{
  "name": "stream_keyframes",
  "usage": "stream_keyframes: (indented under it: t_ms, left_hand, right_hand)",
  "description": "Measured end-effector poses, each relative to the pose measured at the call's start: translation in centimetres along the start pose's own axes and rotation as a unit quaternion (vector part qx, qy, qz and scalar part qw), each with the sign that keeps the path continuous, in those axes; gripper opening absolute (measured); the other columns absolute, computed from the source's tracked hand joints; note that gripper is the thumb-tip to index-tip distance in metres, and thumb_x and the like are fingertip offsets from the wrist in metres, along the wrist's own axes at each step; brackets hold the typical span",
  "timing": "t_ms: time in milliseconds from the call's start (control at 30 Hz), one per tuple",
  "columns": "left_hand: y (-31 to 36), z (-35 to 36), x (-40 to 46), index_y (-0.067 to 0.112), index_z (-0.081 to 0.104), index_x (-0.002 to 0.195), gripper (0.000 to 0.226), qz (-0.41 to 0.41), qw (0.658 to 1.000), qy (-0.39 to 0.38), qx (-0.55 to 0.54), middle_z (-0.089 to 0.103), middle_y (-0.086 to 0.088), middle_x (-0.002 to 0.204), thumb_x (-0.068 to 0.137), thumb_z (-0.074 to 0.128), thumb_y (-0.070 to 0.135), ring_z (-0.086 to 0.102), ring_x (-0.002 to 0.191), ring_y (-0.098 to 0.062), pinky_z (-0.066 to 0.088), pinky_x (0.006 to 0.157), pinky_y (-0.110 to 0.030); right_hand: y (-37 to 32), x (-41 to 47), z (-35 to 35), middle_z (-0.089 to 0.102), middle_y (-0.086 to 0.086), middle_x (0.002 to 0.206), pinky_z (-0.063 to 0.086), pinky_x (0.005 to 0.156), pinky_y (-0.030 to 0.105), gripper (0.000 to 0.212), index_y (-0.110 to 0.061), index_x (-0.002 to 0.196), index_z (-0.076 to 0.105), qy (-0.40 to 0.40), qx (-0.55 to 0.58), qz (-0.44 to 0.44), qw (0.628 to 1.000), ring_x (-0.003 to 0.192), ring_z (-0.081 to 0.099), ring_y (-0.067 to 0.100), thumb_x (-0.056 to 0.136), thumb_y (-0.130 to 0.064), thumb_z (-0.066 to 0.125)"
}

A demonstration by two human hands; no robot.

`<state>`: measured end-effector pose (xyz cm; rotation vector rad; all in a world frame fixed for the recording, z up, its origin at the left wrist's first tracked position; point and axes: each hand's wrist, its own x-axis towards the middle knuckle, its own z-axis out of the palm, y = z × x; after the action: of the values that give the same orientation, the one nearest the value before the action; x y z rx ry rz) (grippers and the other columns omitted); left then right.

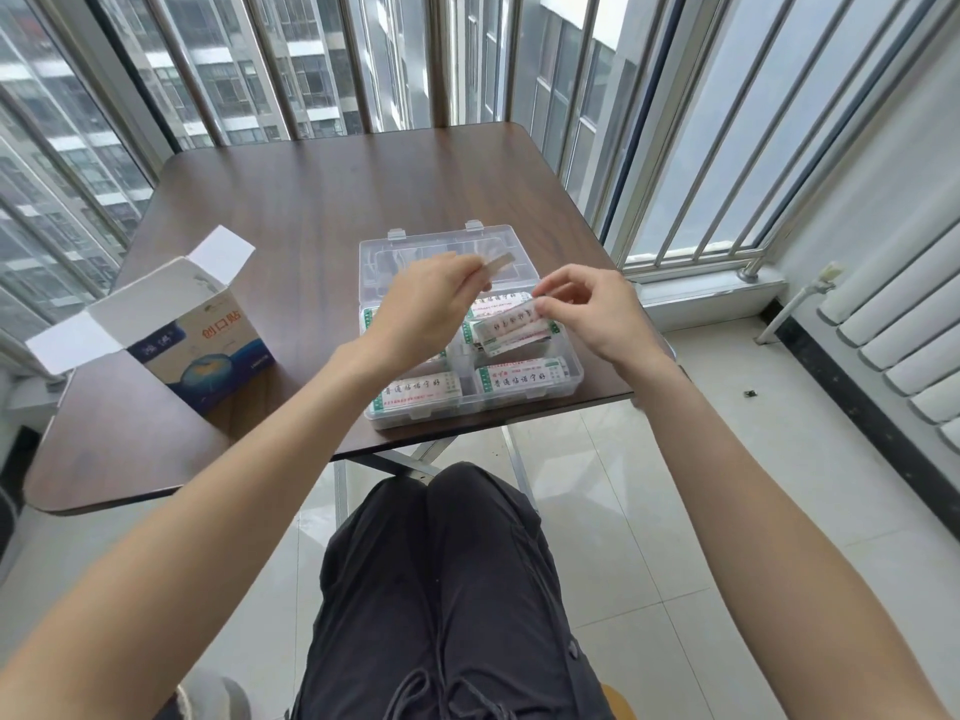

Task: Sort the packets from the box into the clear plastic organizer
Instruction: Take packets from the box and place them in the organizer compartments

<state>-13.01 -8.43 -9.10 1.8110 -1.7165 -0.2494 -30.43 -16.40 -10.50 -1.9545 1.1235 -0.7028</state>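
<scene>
Now both over the organizer. Left grip pinches one packet by its end, above the far cells. Right grip clamps a small stack at its right end, just below my fingers. Near cells already hold packets. Box stands open, well left. Packets look light, thin, floppy and slick, so hold short edges and keep the stack squeezed.
</scene>
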Motion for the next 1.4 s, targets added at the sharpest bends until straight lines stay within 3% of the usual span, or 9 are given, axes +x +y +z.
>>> stream_keyframes:
  t_ms: [133, 367, 500, 667, 833, 1000, 1233, 1400]
  left_hand:
    - [0.7, 1.7, -0.5, 0.022, 0.056, 0.129, 0.034, 0.065, 0.994, -0.045, 0.071, 0.058, -0.006, 0.111, 0.100, 0.039, 0.027, 0.049, 0.104, -0.022, 0.038, 0.085, -0.030]
    - [1.3, 2.7, -0.6, 0.015, 0.053, 0.126, 0.042, 0.079, 0.965, -0.133, 0.213, 0.050, -0.009, 0.124, 0.100, 0.030, 0.039, 0.040, 0.112, -0.025, 0.038, 0.090, -0.035]
    - [0.9, 2.3, -0.6, 0.017, 0.057, 0.122, 0.040, 0.057, 0.974, -0.151, 0.160, 0.051, -0.008, 0.122, 0.102, 0.028, 0.035, 0.040, 0.110, -0.024, 0.036, 0.092, -0.035]
    - [0.5, 2.1, -0.3, 0.021, 0.059, 0.126, 0.033, 0.053, 0.981, -0.122, 0.143, 0.057, -0.003, 0.122, 0.096, 0.049, 0.032, 0.048, 0.110, -0.021, 0.039, 0.090, -0.032]
    - [0.3, 2.0, -0.1, 0.018, 0.065, 0.112, 0.028, 0.054, 0.985, -0.085, 0.141, 0.062, -0.003, 0.112, 0.090, 0.059, 0.035, 0.055, 0.101, -0.020, 0.046, 0.083, -0.033]
    - [-0.1, 1.7, -0.2, 0.017, 0.065, 0.109, 0.034, 0.044, 0.985, -0.071, 0.149, 0.063, -0.002, 0.106, 0.088, 0.060, 0.042, 0.055, 0.094, -0.018, 0.044, 0.078, -0.029]
    - [0.2, 1.9, 0.2, 0.017, 0.065, 0.108, 0.030, 0.033, 0.987, -0.111, 0.114, 0.063, -0.002, 0.106, 0.089, 0.059, 0.040, 0.056, 0.091, -0.015, 0.046, 0.077, -0.028]
    - [0.2, 2.0, 0.0, 0.019, 0.066, 0.106, 0.030, 0.028, 0.986, -0.118, 0.115, 0.062, 0.000, 0.106, 0.090, 0.057, 0.042, 0.057, 0.092, -0.015, 0.046, 0.075, -0.029]
  right_hand:
    - [0.4, -0.7, 0.3, 0.067, -0.004, 0.079, 0.042, 0.068, 0.022, 0.010, -0.019, 0.084, 0.072, 0.023, -0.125, -0.010, 0.992, 0.073, 0.055, 0.008, 0.079, -0.028, 0.074]
    - [1.2, -0.8, 0.4, 0.055, -0.003, 0.099, 0.033, 0.073, 0.024, 0.015, -0.025, 0.096, 0.068, 0.020, -0.166, -0.008, 0.986, 0.087, 0.048, 0.009, 0.083, -0.032, 0.070]
    - [1.1, -1.0, 0.2, 0.058, -0.002, 0.101, 0.033, 0.074, 0.022, 0.013, -0.024, 0.095, 0.068, 0.013, -0.130, -0.002, 0.991, 0.088, 0.049, 0.008, 0.086, -0.033, 0.066]
    - [1.0, -0.8, -0.1, 0.054, -0.002, 0.100, 0.038, 0.078, 0.025, 0.026, -0.018, 0.094, 0.070, 0.032, -0.134, 0.012, 0.990, 0.095, 0.055, 0.014, 0.091, -0.039, 0.055]
    - [0.7, -0.8, -0.2, 0.054, -0.001, 0.106, 0.038, 0.086, 0.028, 0.024, -0.021, 0.088, 0.070, 0.021, -0.207, -0.019, 0.978, 0.106, 0.049, 0.017, 0.081, -0.043, 0.069]
    - [-0.1, -0.6, 0.7, 0.058, 0.002, 0.111, 0.041, 0.084, 0.029, 0.016, -0.020, 0.087, 0.070, 0.012, -0.164, -0.019, 0.986, 0.094, 0.048, 0.013, 0.080, -0.033, 0.072]
    - [0.5, -0.8, -0.3, 0.052, 0.000, 0.115, 0.031, 0.088, 0.026, 0.027, -0.023, 0.101, 0.068, -0.004, -0.229, -0.028, 0.973, 0.115, 0.041, 0.020, 0.084, -0.044, 0.065]
    - [0.5, -0.7, 0.2, 0.048, 0.001, 0.123, 0.033, 0.096, 0.031, 0.035, -0.021, 0.108, 0.067, -0.051, -0.241, -0.022, 0.969, 0.121, 0.037, 0.021, 0.087, -0.048, 0.060]
